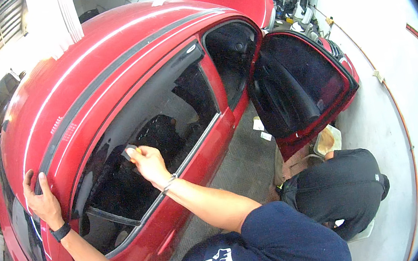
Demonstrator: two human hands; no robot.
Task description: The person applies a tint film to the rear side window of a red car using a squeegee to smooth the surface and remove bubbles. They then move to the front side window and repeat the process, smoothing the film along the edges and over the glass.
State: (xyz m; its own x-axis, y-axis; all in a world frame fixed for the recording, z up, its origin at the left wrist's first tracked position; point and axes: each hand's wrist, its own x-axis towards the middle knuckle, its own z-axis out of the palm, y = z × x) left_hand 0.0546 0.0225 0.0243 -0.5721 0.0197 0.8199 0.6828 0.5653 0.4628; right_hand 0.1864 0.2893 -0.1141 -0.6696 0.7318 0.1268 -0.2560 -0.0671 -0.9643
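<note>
Resting left hand (45, 203) on car roof (90, 72), right hand (150, 164) gripping tool (131, 153)

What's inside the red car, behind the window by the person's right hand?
Behind the window only dark shapes show, perhaps partly reflections. The right hand, holding a small, partly yellow tool, covers some of it, and the red door panel hides anything lower inside.

Orange tool handle (133, 160) mostly out of sight within the right hand (150, 164).
</note>
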